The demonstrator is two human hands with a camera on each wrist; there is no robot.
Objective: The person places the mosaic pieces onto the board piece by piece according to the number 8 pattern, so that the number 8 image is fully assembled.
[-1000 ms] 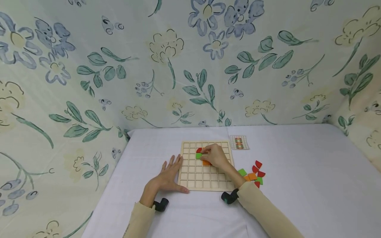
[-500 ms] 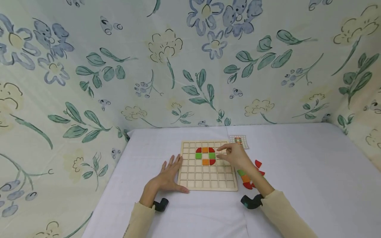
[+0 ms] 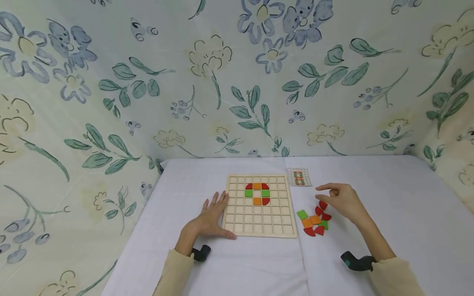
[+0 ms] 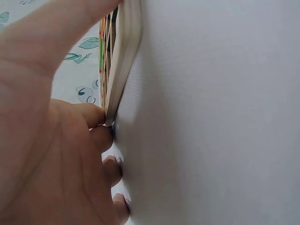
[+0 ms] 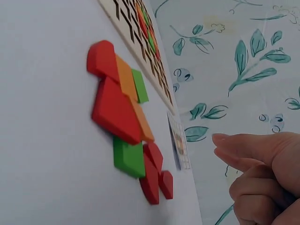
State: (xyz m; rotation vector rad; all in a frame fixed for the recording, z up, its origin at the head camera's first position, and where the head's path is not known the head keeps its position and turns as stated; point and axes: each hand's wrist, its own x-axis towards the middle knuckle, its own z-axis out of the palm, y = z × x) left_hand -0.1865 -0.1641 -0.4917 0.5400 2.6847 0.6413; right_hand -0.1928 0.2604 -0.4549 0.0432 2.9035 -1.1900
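My left hand (image 3: 209, 220) rests with spread fingers against the left edge and near-left corner of a wooden grid board (image 3: 237, 220). In the left wrist view its fingers (image 4: 96, 115) touch the board's side. On the board, red quarter-round tiles, green square tiles (image 3: 249, 193) and orange square tiles (image 3: 257, 201) form a ring around one bare cell. My right hand (image 3: 343, 201) hovers above the far end of the loose tile pile (image 3: 314, 220), thumb and index finger extended with a gap between them, the other fingers curled. Nothing shows in its grasp.
A small pattern card (image 3: 299, 177) with a printed grid lies beyond the pile, beside the board's far right corner. The pile mixes red, orange and green tiles, some overlapping. A white cloth (image 3: 389, 197) covers the table; a floral curtain (image 3: 207, 102) stands behind it.
My right hand has left the board and moved right, over the loose tiles. A green tile it was covering on the board's ring now shows. My left hand has stayed in place.
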